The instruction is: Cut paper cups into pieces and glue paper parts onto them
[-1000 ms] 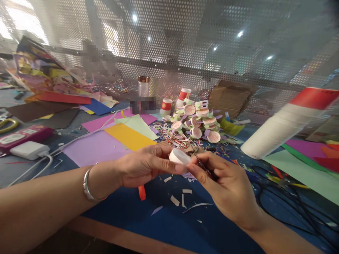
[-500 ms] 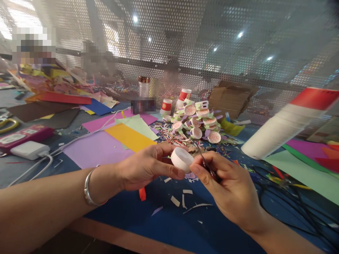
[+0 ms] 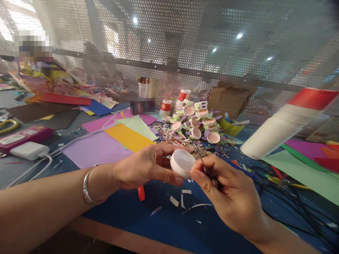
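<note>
Between my hands is a small, shallow white paper cup piece (image 3: 182,163), its open side tilted up toward me. My left hand (image 3: 148,165) holds it from the left, thumb below and fingers behind. On its right edge rest the thumb and fingertips of my right hand (image 3: 225,187), which also grips small dark scissors (image 3: 210,174) with the blade pointing up and away. White paper scraps (image 3: 174,201) and a red strip (image 3: 141,193) lie on the blue table below.
Beyond my hands stands a pile of decorated cup pieces (image 3: 196,123) amid paper shreds. A long stack of paper cups (image 3: 286,123) leans at the right, near black cables (image 3: 291,204). Coloured sheets (image 3: 97,148) and a pink power strip (image 3: 26,137) lie left.
The white cup piece has turned so that more of its inside faces me. Both hands keep hold of it, with only slight shifts.
</note>
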Tool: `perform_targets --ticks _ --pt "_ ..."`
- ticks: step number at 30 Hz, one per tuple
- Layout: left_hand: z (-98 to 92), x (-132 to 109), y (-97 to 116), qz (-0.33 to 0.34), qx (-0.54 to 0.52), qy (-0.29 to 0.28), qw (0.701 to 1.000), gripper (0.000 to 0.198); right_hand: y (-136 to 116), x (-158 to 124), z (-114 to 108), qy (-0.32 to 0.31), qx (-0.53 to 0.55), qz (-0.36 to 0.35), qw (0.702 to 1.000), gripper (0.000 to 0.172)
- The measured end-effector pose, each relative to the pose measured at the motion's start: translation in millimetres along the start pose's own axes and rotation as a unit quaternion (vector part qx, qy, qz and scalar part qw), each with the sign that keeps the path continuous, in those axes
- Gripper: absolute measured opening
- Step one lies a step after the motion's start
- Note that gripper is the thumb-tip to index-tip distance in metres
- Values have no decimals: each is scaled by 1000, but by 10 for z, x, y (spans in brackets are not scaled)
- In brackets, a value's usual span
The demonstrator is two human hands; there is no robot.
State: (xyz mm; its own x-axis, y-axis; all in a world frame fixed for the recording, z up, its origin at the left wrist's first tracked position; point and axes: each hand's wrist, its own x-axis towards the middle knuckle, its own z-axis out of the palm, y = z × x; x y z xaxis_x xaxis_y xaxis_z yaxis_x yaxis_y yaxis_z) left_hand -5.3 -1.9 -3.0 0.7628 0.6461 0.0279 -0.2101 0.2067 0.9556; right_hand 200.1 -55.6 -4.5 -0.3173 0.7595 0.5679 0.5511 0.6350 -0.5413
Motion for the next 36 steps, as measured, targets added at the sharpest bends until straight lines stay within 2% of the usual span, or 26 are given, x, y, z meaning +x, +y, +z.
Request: perform_targets --ticks 5,11,17,30,36 --pt "-30 19 -23 1 -7 19 1000 51 14 10 18 0 4 1 1000 12" --pt "-48 30 -42 7 -15 -1 1000 51 35 23 11 18 6 10 1000 14" --pt "-64 10 -38 11 -18 8 1000 61 59 11 16 -2 -8 -4 1000 7" --pt "53 -31 27 -8 -21 49 999 49 103 12 10 -5 -25 -12 1000 6" --pt "55 -29 -3 6 -35 64 997 53 168 15 29 -17 -16 -18 1000 6"
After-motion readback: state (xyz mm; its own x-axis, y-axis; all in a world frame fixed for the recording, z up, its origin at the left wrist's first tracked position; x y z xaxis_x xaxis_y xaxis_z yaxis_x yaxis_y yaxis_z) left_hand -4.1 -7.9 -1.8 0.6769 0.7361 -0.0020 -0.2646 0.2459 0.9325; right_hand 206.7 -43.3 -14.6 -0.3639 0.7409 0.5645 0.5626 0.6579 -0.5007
